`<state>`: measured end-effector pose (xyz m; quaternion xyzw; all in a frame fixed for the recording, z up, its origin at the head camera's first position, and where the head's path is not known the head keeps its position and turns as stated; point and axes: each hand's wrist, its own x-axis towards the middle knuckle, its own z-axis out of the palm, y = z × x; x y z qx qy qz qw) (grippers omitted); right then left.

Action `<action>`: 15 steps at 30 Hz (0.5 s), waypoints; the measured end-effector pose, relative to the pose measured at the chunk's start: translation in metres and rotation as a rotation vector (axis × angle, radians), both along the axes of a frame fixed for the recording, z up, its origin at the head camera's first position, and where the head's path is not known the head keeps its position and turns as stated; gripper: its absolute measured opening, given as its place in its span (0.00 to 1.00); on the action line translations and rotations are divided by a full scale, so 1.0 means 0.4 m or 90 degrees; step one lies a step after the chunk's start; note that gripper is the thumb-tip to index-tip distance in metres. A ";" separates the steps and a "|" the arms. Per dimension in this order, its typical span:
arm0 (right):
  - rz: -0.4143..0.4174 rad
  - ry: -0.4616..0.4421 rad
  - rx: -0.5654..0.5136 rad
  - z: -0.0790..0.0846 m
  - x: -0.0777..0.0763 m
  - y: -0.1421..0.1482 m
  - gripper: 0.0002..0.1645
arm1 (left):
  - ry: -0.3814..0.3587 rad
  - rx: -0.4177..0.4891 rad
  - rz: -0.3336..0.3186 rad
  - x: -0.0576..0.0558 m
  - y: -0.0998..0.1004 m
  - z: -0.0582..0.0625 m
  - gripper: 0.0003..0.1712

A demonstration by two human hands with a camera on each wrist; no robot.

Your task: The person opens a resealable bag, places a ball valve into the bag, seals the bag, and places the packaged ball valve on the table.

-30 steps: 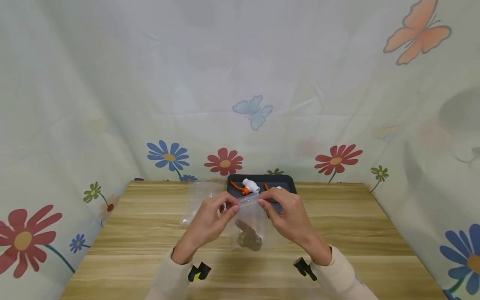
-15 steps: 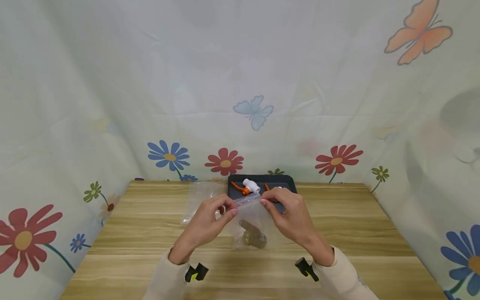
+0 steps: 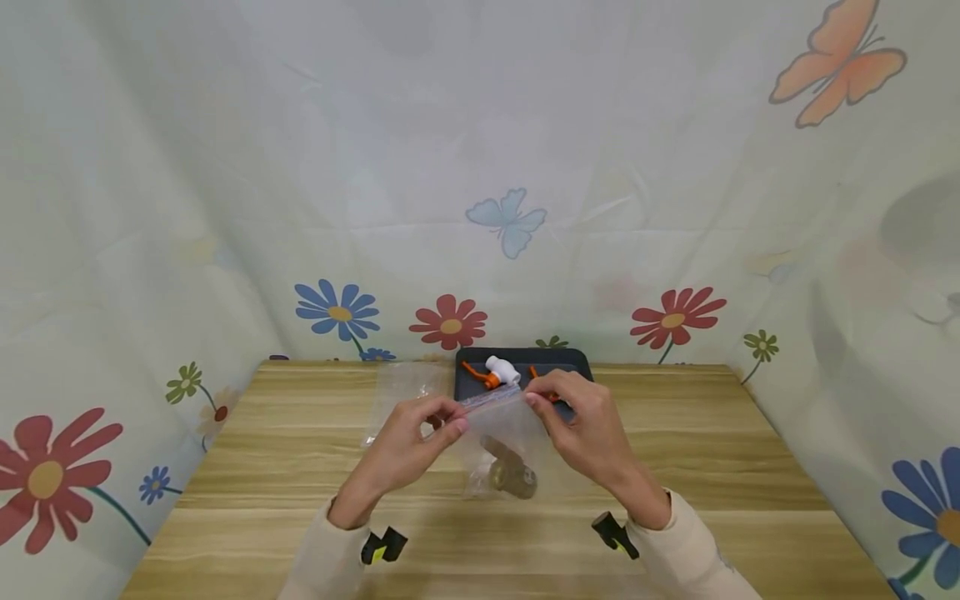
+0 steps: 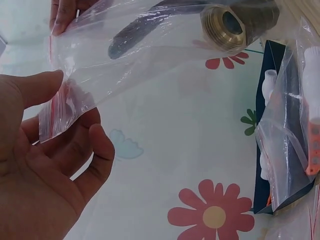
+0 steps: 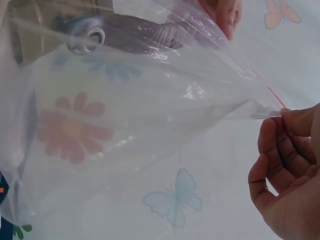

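A clear zip bag [image 3: 517, 425] hangs between my two hands, with a brass ball valve [image 4: 230, 27] in its lower part. The valve's greyish lever [image 4: 135, 37] shows through the film. My left hand [image 3: 408, 437] pinches the bag's left top corner between thumb and fingers, by the red zip line. At the opposite top corner, my right hand [image 3: 585, 425] pinches the film with thumb and forefinger; the right wrist view shows its other fingers loosely curled. The zip strip is stretched between the hands. Whether the seal is closed all along, I cannot tell.
Behind the hands a dark tray [image 3: 572, 360] holds white plastic valves [image 3: 501, 371] with orange handles, partly hidden by the right hand. A flat clear bag [image 3: 393, 392] lies left of the tray on the wooden table [image 3: 300, 467]. A flowered cloth hangs behind.
My left hand has slid left and slightly down, so more of the zip strip shows between the hands. My right hand and the bagged valve have shifted a little to the right.
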<state>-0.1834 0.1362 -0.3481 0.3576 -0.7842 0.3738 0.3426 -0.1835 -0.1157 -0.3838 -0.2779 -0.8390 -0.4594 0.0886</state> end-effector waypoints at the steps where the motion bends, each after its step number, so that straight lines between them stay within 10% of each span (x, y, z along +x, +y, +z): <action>1: 0.000 0.000 -0.002 0.000 0.000 0.001 0.12 | -0.002 0.004 -0.001 0.000 0.000 -0.001 0.05; 15: 0.009 -0.011 -0.016 0.003 -0.001 0.000 0.11 | 0.029 0.045 0.048 0.006 0.005 0.002 0.06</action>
